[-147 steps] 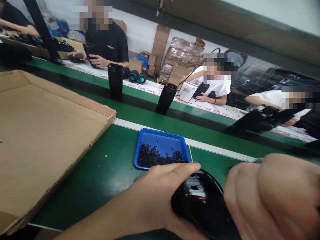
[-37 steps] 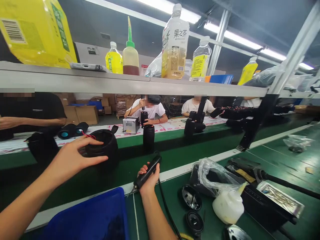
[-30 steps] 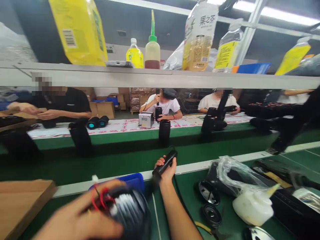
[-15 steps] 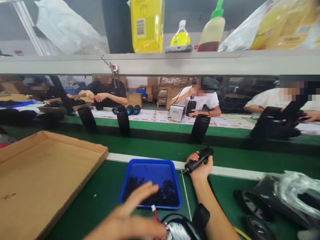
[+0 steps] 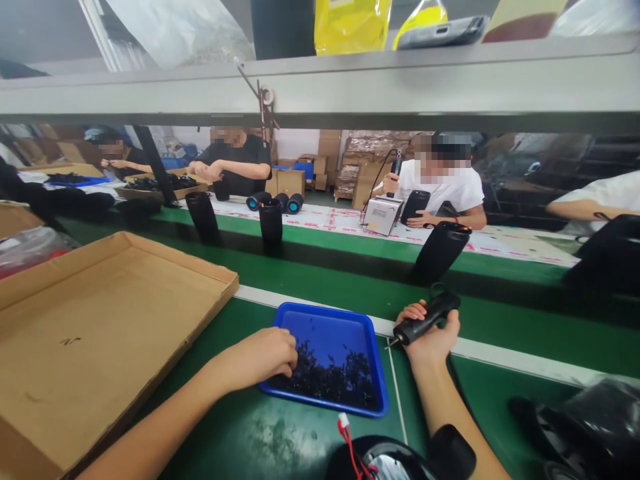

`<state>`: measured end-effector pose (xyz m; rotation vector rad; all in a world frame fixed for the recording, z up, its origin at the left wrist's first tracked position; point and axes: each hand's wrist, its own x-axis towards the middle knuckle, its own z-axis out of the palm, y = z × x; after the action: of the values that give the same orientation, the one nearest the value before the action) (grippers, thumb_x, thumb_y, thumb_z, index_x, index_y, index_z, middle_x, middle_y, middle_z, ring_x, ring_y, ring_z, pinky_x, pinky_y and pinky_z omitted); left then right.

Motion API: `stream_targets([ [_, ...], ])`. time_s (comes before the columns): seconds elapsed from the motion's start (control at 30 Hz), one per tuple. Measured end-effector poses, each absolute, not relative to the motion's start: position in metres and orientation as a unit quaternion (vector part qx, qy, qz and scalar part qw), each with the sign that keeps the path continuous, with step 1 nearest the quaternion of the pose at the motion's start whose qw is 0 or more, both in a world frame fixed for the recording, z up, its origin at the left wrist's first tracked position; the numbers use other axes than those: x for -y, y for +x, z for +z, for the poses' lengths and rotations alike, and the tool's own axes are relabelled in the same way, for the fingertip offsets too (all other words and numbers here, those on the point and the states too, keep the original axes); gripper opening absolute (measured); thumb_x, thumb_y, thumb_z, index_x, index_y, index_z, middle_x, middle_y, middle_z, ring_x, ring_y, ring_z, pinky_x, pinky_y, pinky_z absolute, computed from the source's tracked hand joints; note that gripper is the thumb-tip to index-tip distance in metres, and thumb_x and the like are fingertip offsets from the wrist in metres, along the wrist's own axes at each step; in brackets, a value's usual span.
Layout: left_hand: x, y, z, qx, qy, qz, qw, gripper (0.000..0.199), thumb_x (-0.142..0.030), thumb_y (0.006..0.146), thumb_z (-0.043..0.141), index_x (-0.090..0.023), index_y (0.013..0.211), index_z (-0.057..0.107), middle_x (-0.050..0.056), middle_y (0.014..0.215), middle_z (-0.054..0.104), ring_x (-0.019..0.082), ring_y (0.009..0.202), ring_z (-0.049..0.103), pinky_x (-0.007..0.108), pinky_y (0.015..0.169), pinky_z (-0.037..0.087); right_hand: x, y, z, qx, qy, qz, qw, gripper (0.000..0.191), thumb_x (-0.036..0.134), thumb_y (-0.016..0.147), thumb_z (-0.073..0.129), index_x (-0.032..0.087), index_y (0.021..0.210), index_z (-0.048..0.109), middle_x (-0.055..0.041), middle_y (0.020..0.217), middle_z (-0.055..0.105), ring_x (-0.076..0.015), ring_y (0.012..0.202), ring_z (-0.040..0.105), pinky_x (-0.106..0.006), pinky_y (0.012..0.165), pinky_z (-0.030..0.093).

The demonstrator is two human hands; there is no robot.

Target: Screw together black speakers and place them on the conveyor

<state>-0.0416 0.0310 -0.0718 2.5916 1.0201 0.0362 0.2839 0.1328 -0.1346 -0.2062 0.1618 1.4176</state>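
Fingers of the left hand, open over the black housing half a second ago, now pinch into screws in the blue tray, at nine o'clock from the right hand gripping the electric screwdriver, housing at six o'clock

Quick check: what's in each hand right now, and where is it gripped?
The right hand grips the black electric screwdriver around its barrel, bit pointing left. The left hand reaches into the blue tray of screws; whether it's pinching one can't be told.

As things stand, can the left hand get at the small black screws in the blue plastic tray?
Probably yes. The left hand is already over the near-left edge of the blue plastic tray, fingers down at the pile of small black screws. Nothing lies between them; the tray is open-topped.
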Motion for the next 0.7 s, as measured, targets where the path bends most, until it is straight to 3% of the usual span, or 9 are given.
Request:
stream_targets([
  [0.3, -0.049, -0.057, -0.077, -0.331, 0.908, 0.053, 0.249, 0.031, -0.037, 0.088, 0.068, -0.012, 0.070, 0.063, -0.001, 0.070, 0.060, 0.013, 0.070, 0.059, 0.028, 0.067, 0.050, -0.125, 0.279, -0.131, -0.063, -0.112, 0.659, 0.741, 0.052, 0.059, 0.104, 0.043, 0.008, 0.093, 0.050, -0.0010, 0.072, 0.038, -0.0071, 0.057, 0.037, -0.015, 0.053, 0.038],
  [0.4, -0.050, -0.059, -0.077, -0.311, 0.908, 0.086, 0.267, 0.027, -0.036, 0.092, 0.063, -0.013, 0.077, 0.066, 0.001, 0.075, 0.064, 0.015, 0.078, 0.062, 0.031, 0.074, 0.051, -0.125, 0.279, -0.130, -0.054, -0.121, 0.655, 0.744, 0.053, 0.059, 0.105, 0.043, 0.008, 0.094, 0.050, -0.0006, 0.071, 0.037, -0.0067, 0.056, 0.036, -0.014, 0.051, 0.037],
  [0.6, -0.054, -0.060, -0.070, -0.322, 0.896, 0.147, 0.267, 0.021, -0.022, 0.100, 0.049, -0.013, 0.099, 0.068, 0.007, 0.108, 0.066, 0.019, 0.102, 0.061, 0.037, 0.092, 0.046, -0.124, 0.275, -0.128, -0.015, -0.157, 0.659, 0.735, 0.053, 0.059, 0.105, 0.042, 0.007, 0.097, 0.051, 0.0001, 0.070, 0.036, -0.0058, 0.053, 0.033, -0.013, 0.049, 0.034],
  [0.7, -0.060, -0.053, -0.057, -0.322, 0.893, 0.154, 0.275, 0.019, -0.021, 0.098, 0.051, -0.017, 0.102, 0.070, 0.005, 0.105, 0.070, 0.018, 0.101, 0.062, 0.031, 0.093, 0.043, -0.124, 0.270, -0.124, 0.021, -0.186, 0.655, 0.732, 0.054, 0.060, 0.106, 0.040, 0.008, 0.098, 0.050, 0.0005, 0.069, 0.035, -0.0055, 0.052, 0.032, -0.013, 0.047, 0.032],
])
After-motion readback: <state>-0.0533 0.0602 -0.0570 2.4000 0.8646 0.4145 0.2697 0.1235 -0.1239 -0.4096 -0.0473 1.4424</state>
